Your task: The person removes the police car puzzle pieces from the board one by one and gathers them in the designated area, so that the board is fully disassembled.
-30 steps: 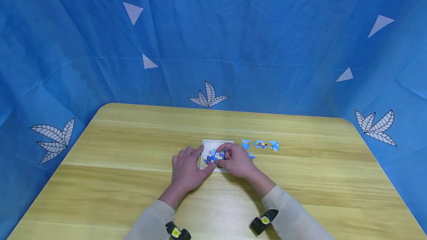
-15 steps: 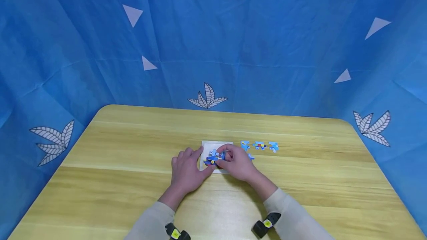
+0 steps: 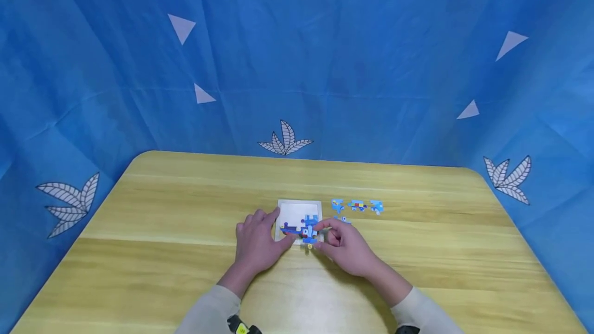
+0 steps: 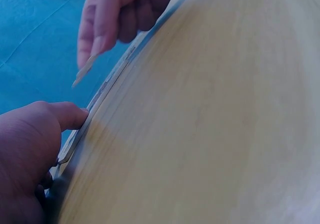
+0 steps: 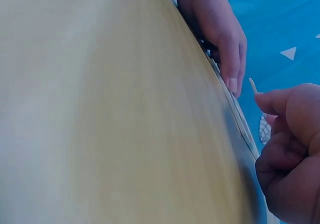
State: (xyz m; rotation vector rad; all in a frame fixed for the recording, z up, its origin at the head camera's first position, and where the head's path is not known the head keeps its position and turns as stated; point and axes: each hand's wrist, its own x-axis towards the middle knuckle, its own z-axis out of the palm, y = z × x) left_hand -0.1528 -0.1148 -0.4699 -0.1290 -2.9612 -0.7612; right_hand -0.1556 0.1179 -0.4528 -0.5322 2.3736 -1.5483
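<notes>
A white square puzzle tray (image 3: 290, 204) lies on the table, with a few blue and dark jigsaw pieces (image 3: 291, 229) in its lower part. My left hand (image 3: 257, 241) rests at the tray's left side, index finger by the left edge and thumb on the near edge. In the left wrist view that thumb presses the tray's rim. My right hand (image 3: 348, 247) pinches a light blue jigsaw piece (image 3: 309, 232) between thumb and index finger. The wrist views show this piece (image 4: 83, 72) held tilted above the tray, apart from it, seen edge-on.
Right of the tray lie several loose blue jigsaw pieces, among them one with red and yellow (image 3: 358, 205) and one at the far right (image 3: 377, 206). The wooden table (image 3: 185, 200) ends at a blue patterned curtain (image 3: 371, 55) behind.
My right hand has moved right and toward me, lifting the blue piece from among the pieces in the tray. My left hand has kept its place. The head view has tilted slightly.
</notes>
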